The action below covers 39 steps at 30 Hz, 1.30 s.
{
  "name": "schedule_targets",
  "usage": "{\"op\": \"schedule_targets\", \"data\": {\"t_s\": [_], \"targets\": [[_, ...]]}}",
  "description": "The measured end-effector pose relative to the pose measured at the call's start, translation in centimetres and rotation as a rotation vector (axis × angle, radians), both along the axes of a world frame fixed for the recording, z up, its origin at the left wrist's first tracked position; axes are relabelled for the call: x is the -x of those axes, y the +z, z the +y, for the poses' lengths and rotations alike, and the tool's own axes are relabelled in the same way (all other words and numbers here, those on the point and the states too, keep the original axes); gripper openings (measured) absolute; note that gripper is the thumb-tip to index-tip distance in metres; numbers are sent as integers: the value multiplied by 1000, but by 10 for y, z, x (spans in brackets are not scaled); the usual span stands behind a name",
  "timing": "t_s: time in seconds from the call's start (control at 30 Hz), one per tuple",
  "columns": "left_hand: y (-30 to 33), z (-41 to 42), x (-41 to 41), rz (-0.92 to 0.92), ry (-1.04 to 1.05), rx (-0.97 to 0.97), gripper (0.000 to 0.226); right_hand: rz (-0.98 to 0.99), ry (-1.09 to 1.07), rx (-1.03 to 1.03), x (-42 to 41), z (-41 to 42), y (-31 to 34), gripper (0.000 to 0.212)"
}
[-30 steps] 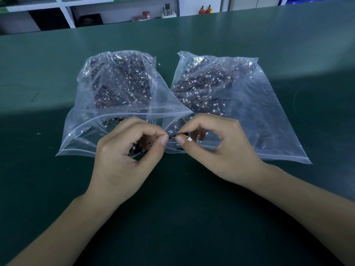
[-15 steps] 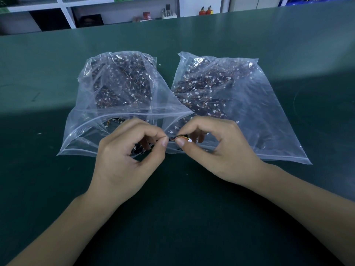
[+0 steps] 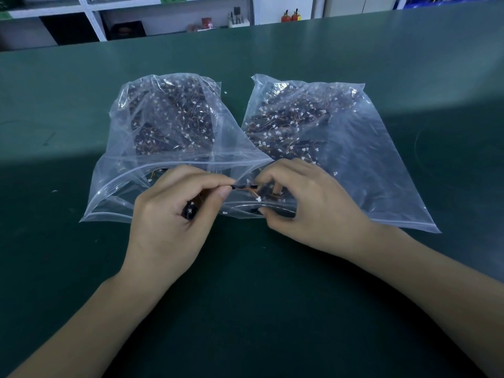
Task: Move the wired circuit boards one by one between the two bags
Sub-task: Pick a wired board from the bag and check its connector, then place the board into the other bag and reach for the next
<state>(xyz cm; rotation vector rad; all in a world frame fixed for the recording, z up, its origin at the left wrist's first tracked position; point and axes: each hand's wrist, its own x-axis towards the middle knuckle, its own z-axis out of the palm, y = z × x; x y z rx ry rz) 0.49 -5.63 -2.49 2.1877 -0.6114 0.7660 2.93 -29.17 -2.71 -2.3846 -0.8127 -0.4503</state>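
Deep green table (image 3: 272, 309) fills the frame. Centre left and centre right, two clear bags (image 3: 122, 186) (image 3: 381, 173) show black circuit boards (image 3: 174, 126), speckled with white connectors and orange wires. White shelving (image 3: 90, 17) upper left; two red bottles (image 3: 290, 16) along the top.

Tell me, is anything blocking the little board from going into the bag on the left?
Nothing visible. The left hand pinches the wired circuit board right at the left bag's gaping mouth; the right hand hovers beside it.
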Motion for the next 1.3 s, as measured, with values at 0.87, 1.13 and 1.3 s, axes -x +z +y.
{"op": "schedule_targets", "data": {"t_s": [0.87, 1.13, 1.3], "targets": [[-12, -6, -5, -106, 100, -517, 17, -45, -12, -161, 5, 3, -1, 17], [-4, 7, -9, 70, 108, -148, 38, -25, -21, -119, 5, 3, 2, 22], [1, 33, -17, 122, 329, -406, 50, -12, -15, -114, 6, 2, 2, 24]]}}
